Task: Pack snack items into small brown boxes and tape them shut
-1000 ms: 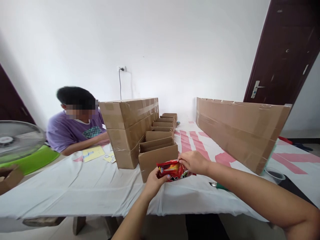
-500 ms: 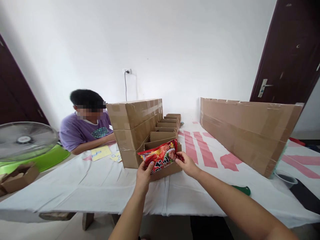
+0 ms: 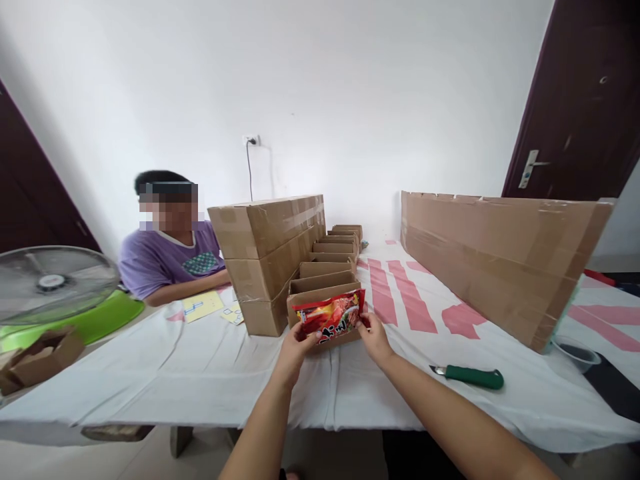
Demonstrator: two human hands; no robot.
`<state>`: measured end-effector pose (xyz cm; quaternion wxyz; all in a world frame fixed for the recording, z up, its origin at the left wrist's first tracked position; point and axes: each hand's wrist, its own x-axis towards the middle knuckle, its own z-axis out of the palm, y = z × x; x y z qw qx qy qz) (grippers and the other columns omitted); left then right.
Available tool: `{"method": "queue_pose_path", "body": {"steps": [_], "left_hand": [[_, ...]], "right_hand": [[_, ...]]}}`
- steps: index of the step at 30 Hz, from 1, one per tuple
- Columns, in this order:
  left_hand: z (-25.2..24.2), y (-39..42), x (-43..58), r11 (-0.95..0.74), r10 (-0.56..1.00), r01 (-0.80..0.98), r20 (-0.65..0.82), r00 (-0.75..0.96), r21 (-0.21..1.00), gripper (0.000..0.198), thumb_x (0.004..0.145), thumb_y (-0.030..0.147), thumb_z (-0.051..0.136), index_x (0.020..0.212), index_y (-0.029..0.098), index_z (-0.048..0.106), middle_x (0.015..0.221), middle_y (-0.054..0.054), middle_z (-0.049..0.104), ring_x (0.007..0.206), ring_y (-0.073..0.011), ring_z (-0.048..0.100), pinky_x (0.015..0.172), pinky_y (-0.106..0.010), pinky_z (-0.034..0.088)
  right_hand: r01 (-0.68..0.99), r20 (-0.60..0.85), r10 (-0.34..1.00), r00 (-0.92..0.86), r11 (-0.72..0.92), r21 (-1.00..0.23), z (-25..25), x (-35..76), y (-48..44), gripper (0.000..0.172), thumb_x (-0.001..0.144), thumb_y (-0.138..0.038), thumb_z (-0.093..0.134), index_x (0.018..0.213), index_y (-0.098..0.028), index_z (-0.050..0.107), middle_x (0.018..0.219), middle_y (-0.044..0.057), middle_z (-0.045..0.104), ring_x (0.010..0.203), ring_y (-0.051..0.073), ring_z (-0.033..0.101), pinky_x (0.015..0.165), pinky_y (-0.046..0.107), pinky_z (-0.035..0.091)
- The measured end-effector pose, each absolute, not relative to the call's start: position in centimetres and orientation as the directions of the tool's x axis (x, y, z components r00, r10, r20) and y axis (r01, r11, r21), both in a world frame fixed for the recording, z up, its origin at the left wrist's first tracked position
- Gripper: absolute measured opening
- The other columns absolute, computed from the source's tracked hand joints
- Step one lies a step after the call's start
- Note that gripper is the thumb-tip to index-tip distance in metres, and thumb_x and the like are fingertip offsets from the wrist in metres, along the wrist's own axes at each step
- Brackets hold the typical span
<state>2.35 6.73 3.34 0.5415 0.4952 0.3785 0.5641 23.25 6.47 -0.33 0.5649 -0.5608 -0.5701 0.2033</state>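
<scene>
Between my two hands is a red food packet (image 3: 330,315) with dark lettering and a picture of food. My left hand (image 3: 296,345) grips its lower left corner, thumb on the front. On the lower right edge, my right hand (image 3: 374,335) pinches it the same way. The packet stands tilted up just in front of the nearest open cardboard box (image 3: 325,292); whether it touches the box I cannot tell. More open boxes (image 3: 333,257) run in a row behind that one.
Left of the row stands a stack of taped cartons (image 3: 270,260); a cardboard panel (image 3: 500,260) stands at right. A green-handled knife (image 3: 473,377) and a plastic bowl (image 3: 576,353) lie on the white cloth (image 3: 200,387). Across the table sits a person in purple (image 3: 167,260), near a fan (image 3: 53,283).
Both hands have brought the packet slightly right and down, levelling it and uncovering more of the nearest box. My right forearm has shifted, so the whole knife shows. The person's head has turned.
</scene>
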Motion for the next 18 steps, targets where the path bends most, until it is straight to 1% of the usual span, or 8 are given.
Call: {"method": "queue_pose_path", "body": {"steps": [3,5,7,10,13,15,18], "left_hand": [[2.1,7.4,2.5,-0.064,0.994,-0.154,0.076,0.075,0.986,0.057,0.049,0.034,0.086,0.099,0.012,0.069,0.098,-0.014,0.075,0.091,-0.0282,0.069,0.083,-0.037,0.052],[1.4,7.7,2.5,-0.034,0.997,-0.103,0.041,0.061,0.994,0.053,0.047,0.028,0.085,0.095,0.012,0.069,0.096,-0.013,0.075,0.088,-0.0271,0.070,0.081,-0.036,0.052],[0.9,7.9,2.3,-0.008,0.999,-0.053,0.010,0.039,0.999,0.049,0.046,0.022,0.085,0.091,0.012,0.069,0.091,-0.011,0.076,0.082,-0.0265,0.070,0.077,-0.036,0.053],[0.5,8.2,1.7,0.033,0.999,0.005,-0.033,0.013,0.999,0.041,0.047,0.017,0.081,0.086,0.012,0.069,0.082,-0.010,0.076,0.074,-0.0261,0.071,0.071,-0.036,0.054],[0.3,8.8,0.6,0.052,0.997,0.063,-0.048,-0.060,0.997,0.033,0.048,0.010,0.075,0.080,0.013,0.067,0.075,-0.008,0.075,0.070,-0.0255,0.070,0.067,-0.035,0.055],[0.1,9.2,-0.2,0.047,0.987,0.109,-0.029,-0.160,0.993,0.034,0.049,0.008,0.071,0.082,0.014,0.065,0.075,-0.007,0.073,0.071,-0.0249,0.070,0.067,-0.035,0.055],[-0.2,9.7,-0.8,0.025,0.948,0.172,0.031,-0.316,0.985,0.044,0.055,0.010,0.065,0.098,0.016,0.059,0.081,-0.006,0.071,0.077,-0.0246,0.068,0.069,-0.034,0.054]], "right_hand": [[0.470,0.409,0.864,0.293,0.242,-0.849,-2.7,23.4,5.8,0.022,0.080,-0.027,0.057,0.098,-0.016,0.062,0.120,0.016,0.057,0.118,0.030,0.048,0.104,0.047,0.036],[0.500,0.395,0.878,0.270,0.222,-0.837,-3.9,23.4,5.4,0.017,0.076,-0.022,0.059,0.092,-0.017,0.063,0.120,0.015,0.057,0.119,0.031,0.048,0.105,0.046,0.035],[0.521,0.380,0.896,0.229,0.217,-0.826,-4.7,23.4,5.2,0.016,0.074,-0.018,0.060,0.089,-0.018,0.064,0.112,0.012,0.062,0.111,0.030,0.054,0.100,0.045,0.040],[0.537,0.369,0.913,0.171,0.228,-0.812,-5.1,23.4,5.0,0.019,0.075,-0.018,0.060,0.094,-0.020,0.064,0.098,0.008,0.066,0.096,0.026,0.061,0.089,0.041,0.047],[0.537,0.367,0.925,0.097,0.262,-0.802,-5.0,23.4,4.6,0.025,0.075,-0.024,0.065,0.099,-0.019,0.064,0.097,0.007,0.067,0.090,0.025,0.062,0.083,0.038,0.049],[0.533,0.364,0.931,0.030,0.294,-0.794,-4.8,23.3,4.2,0.030,0.073,-0.026,0.068,0.102,-0.018,0.064,0.099,0.007,0.068,0.088,0.024,0.063,0.081,0.036,0.050],[0.528,0.351,0.934,-0.060,0.328,-0.783,-4.6,23.2,3.6,0.038,0.070,-0.027,0.073,0.107,-0.018,0.065,0.102,0.008,0.068,0.088,0.023,0.063,0.079,0.034,0.050]]}}
